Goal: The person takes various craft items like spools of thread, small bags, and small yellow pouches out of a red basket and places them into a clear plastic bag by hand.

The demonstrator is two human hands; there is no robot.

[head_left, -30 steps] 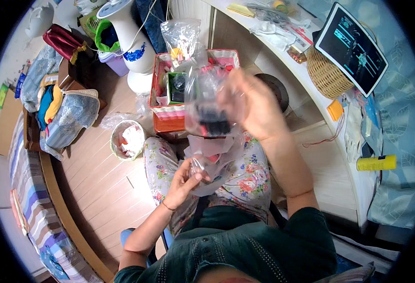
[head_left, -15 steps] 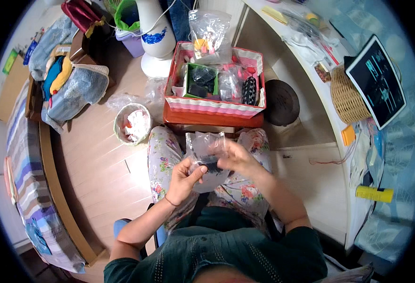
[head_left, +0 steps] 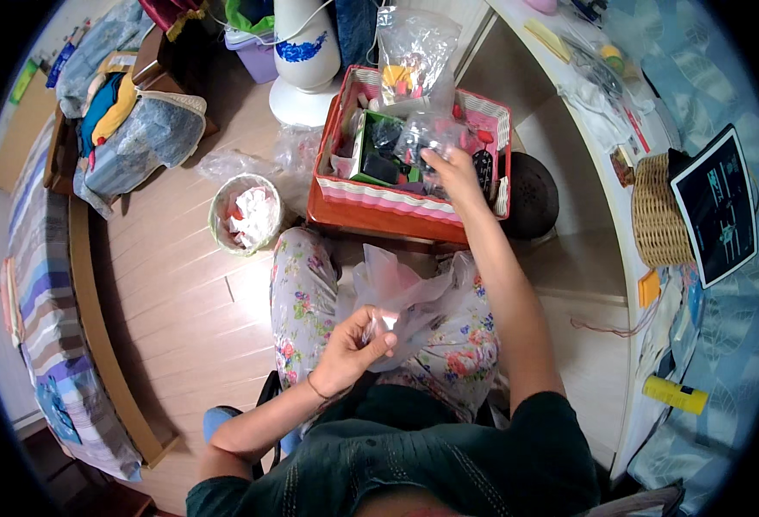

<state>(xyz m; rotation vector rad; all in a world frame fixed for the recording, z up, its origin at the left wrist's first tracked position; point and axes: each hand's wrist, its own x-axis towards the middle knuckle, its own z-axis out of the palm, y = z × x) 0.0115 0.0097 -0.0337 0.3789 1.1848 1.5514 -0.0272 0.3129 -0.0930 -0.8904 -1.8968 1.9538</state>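
Note:
My left hand [head_left: 345, 351] is closed on a crumpled clear plastic bag [head_left: 396, 289] above my lap, its thumb pressed against the film. At the far end of my stretched right arm, my right hand [head_left: 455, 177] is over a striped pink, red and white basket [head_left: 388, 193]. Its fingers are closed on a clear bag with dark contents [head_left: 421, 136], which lies among the basket's things. Left of that bag is a green box [head_left: 361, 146] with black items inside. A black patterned object [head_left: 483, 168] stands to the right of my wrist.
Another clear bag [head_left: 418, 43] with yellow and red pieces rises from the basket's back. A lined waste bin [head_left: 217, 226] stands on the floor at left. A white desk at right bears a tablet [head_left: 717, 202] against a wicker basket [head_left: 655, 215]. A white-and-blue vase [head_left: 306, 52] stands behind.
My right hand has left my lap and reached forward into the striped basket. The dark object in the bag at my lap no longer shows there. My left hand still holds clear plastic.

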